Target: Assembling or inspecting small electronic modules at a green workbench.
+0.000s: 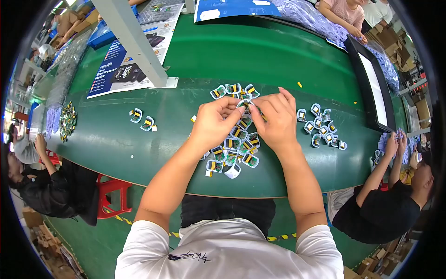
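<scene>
My left hand [213, 121] and my right hand [276, 120] meet over the middle of the green table. Between their fingertips they grip a small white-cased electronic unit [245, 103]; the fingers cover much of it. Both hands are closed in a pinch. Beneath and around them lies a pile of like units [231, 144], with white rims, green circuit boards and black-and-yellow parts. To the right of my right hand sits a looser group of these units [318, 122]. Two single units [147, 123] lie off to the left.
A grey metal post [134, 44] rises from the table at the back left, over a printed sheet [116, 69]. A black frame with a white panel [371, 83] stands at the right. Co-workers sit at both sides, near a red stool [113, 195]. Boards [68, 122] are heaped at the far left.
</scene>
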The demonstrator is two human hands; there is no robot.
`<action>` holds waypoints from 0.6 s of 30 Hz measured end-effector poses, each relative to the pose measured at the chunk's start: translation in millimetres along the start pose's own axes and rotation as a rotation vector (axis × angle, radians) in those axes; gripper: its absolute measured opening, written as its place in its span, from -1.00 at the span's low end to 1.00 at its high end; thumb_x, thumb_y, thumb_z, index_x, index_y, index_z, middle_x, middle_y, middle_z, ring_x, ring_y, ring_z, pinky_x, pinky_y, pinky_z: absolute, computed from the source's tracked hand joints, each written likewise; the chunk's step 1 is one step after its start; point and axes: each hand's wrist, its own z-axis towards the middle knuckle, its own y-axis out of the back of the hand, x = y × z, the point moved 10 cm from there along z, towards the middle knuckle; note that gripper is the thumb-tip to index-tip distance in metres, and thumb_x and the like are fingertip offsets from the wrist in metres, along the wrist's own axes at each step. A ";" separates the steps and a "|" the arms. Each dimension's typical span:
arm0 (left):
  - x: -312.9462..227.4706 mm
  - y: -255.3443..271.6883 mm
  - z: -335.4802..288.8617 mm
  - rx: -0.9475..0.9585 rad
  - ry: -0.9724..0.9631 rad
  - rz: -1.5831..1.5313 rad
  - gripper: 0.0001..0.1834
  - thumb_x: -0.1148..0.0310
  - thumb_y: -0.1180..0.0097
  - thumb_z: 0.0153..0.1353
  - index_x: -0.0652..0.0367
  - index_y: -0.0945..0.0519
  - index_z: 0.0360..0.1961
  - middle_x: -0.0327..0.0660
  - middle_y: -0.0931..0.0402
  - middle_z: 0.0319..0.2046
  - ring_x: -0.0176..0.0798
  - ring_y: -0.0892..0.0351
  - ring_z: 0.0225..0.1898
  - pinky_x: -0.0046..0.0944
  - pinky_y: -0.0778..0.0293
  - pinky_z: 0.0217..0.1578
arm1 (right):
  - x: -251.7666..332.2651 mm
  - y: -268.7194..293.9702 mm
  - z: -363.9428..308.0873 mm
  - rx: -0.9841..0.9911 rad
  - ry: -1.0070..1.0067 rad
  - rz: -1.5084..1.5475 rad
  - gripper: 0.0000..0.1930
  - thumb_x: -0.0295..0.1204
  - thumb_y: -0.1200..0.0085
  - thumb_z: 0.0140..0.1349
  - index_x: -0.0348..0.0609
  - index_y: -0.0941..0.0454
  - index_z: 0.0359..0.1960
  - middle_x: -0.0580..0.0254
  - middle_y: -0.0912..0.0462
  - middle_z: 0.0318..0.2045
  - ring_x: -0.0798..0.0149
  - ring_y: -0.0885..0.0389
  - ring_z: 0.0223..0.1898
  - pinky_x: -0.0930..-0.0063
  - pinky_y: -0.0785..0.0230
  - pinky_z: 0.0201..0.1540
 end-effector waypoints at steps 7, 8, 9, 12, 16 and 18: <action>-1.2 9.8 -1.3 -0.011 0.005 -0.205 -0.80 0.51 -0.27 0.39 0.41 -0.70 -0.04 -0.11 -0.79 -0.22 -0.39 -0.78 -0.22 -0.39 -0.67 -0.17 | 6.3 -3.8 -1.6 -0.044 -0.015 0.153 -0.85 -0.46 -0.39 0.16 -0.11 -0.74 -0.23 0.26 -0.76 -0.22 0.14 -0.72 -0.11 -0.06 -0.40 0.26; -2.8 9.5 -1.7 -0.012 -0.005 -0.254 -0.81 0.53 -0.25 0.39 0.41 -0.70 -0.04 -0.11 -0.79 -0.22 -0.39 -0.78 -0.21 -0.39 -0.67 -0.17 | 4.4 -4.7 -2.4 -0.050 -0.033 0.195 -0.82 -0.46 -0.40 0.15 -0.12 -0.75 -0.20 0.22 -0.77 -0.16 0.11 -0.72 -0.07 -0.05 -0.41 0.26; -2.8 8.8 -2.4 -0.012 -0.005 -0.255 -0.81 0.53 -0.25 0.39 0.41 -0.70 -0.04 -0.11 -0.79 -0.22 -0.39 -0.78 -0.21 -0.39 -0.67 -0.17 | 5.5 -6.0 -2.8 -0.049 -0.033 0.195 -0.82 -0.46 -0.40 0.15 -0.12 -0.75 -0.20 0.22 -0.77 -0.16 0.11 -0.72 -0.07 -0.05 -0.41 0.26; -8.1 11.2 -3.9 -0.035 -0.089 -0.182 -0.83 0.54 -0.26 0.38 0.38 -0.71 -0.05 -0.12 -0.79 -0.22 -0.37 -0.78 -0.19 -0.38 -0.68 -0.14 | 9.9 -5.3 -2.6 -0.054 -0.032 0.300 -0.71 -0.44 -0.41 0.12 -0.13 -0.77 -0.09 0.12 -0.75 0.00 0.00 -0.68 0.07 -0.02 -0.43 0.26; -14.2 14.8 -5.6 -0.046 -0.165 -0.135 -0.83 0.58 -0.23 0.37 0.32 -0.74 -0.05 -0.13 -0.79 -0.19 -0.33 -0.78 -0.15 -0.32 -0.69 -0.08 | 35.1 3.3 2.3 0.020 0.193 0.406 -0.59 -0.41 -0.44 0.08 -0.16 -0.76 0.02 0.03 -0.69 0.15 -0.12 -0.61 0.20 0.03 -0.45 0.27; -19.9 16.3 -6.1 -0.071 -0.208 -0.146 -0.82 0.61 -0.22 0.36 0.31 -0.74 -0.05 -0.11 -0.79 -0.16 -0.31 -0.78 -0.12 -0.30 -0.69 -0.06 | 26.4 10.2 0.6 -0.026 0.167 0.442 -0.53 -0.41 -0.48 0.04 -0.18 -0.75 0.05 0.00 -0.67 0.18 -0.12 -0.59 0.23 0.04 -0.45 0.27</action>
